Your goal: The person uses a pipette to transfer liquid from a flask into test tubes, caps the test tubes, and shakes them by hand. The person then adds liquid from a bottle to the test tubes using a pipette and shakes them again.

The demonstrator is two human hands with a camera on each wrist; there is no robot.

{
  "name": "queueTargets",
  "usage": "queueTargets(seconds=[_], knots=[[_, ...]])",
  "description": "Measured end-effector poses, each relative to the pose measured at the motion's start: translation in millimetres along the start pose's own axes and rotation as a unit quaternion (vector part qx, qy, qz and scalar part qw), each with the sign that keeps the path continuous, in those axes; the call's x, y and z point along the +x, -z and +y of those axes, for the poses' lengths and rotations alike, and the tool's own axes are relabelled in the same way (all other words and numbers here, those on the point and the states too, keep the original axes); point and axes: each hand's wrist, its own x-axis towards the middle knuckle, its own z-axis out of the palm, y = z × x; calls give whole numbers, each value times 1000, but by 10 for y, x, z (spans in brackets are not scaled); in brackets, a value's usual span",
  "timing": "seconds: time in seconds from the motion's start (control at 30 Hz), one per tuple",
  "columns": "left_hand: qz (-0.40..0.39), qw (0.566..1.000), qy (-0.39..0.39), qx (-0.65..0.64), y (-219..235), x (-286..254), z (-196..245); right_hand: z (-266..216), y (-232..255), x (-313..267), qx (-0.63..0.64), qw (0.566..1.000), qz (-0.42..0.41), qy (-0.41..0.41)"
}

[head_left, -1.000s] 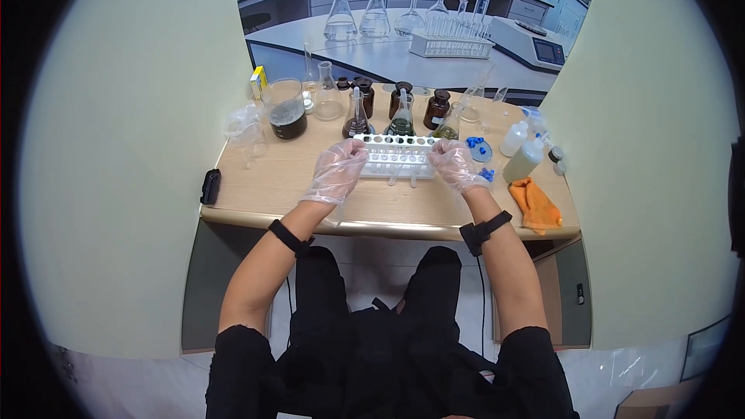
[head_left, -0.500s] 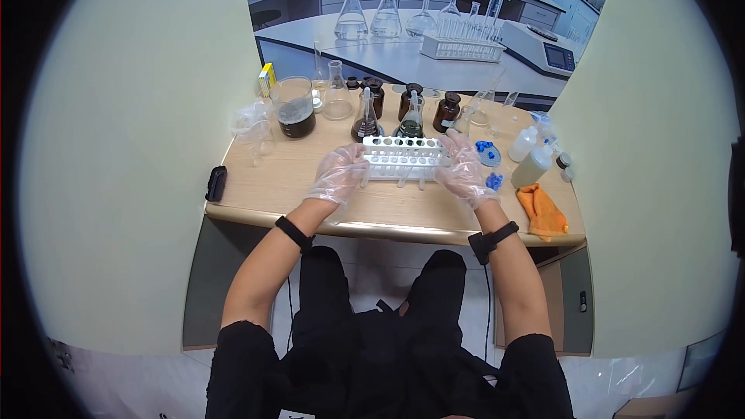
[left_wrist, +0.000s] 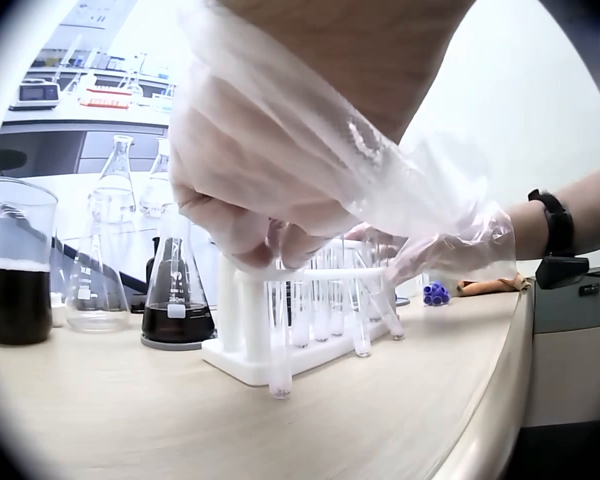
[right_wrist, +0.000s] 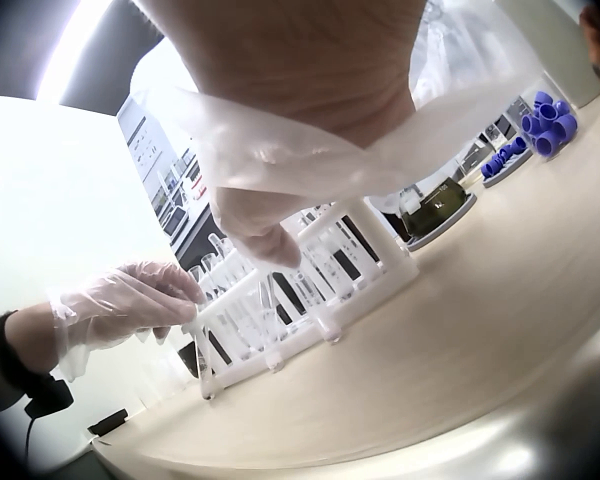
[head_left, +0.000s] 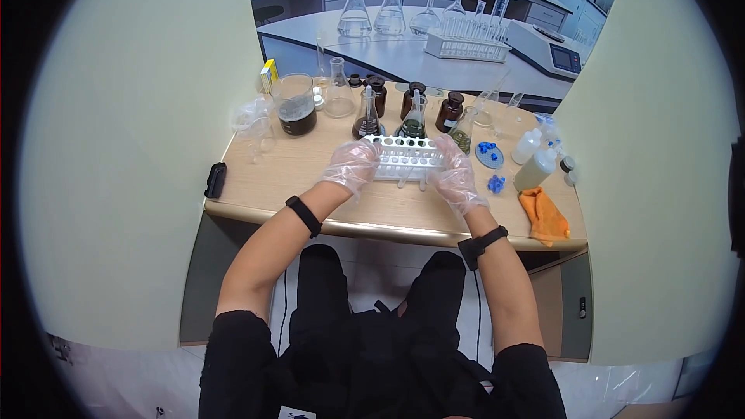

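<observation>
A white test tube rack (head_left: pixel 407 140) stands lengthwise near the middle of the table, with several clear tubes in it. My gloved left hand (head_left: pixel 354 164) is at its left end. In the left wrist view, that hand's curled fingers pinch the top of a test tube (left_wrist: pixel 280 350) whose lower end sticks out at the rack's front. My gloved right hand (head_left: pixel 455 174) is over the right part. Seen from the right wrist, its thumb and finger meet at the top of another slanting test tube (right_wrist: pixel 324 322); the hand itself partly covers this contact.
Behind the rack stand flasks with dark liquid (head_left: pixel 413 126) and brown bottles (head_left: pixel 450 112). A beaker of dark liquid (head_left: pixel 296 118) is at the left. Blue pieces (head_left: pixel 496 184), plastic bottles (head_left: pixel 535 171) and an orange cloth (head_left: pixel 545 216) lie or stand at the right.
My left hand has moved right and slightly forward over the rack's left end. My right hand has shifted a little to the left along the rack. The head view has turned slightly.
</observation>
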Motion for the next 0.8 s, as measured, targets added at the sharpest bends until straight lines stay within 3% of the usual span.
queueTargets(seconds=[0.07,0.17,0.3,0.5,0.57,0.7,0.8], knots=[[-34,999,28,29,-9,52,20,-54,-26,-8,115,993,2,-42],[-32,998,16,47,40,98,76,-111,-14,-20,173,983,-3,-58],[-34,997,0,67,-128,136,-6,67,-76,-2,117,993,-5,-31],[27,998,-7,55,-155,25,1,-137,-44,-17,196,978,29,-68],[44,998,33,-30,-88,-15,20,-43,-50,-3,98,994,22,-39],[104,990,49,-79,-7,-24,24,49,-72,-1,143,988,-9,-50],[173,981,-8,-86,-1,-43,-10,56,-78,-4,86,996,-5,-34]])
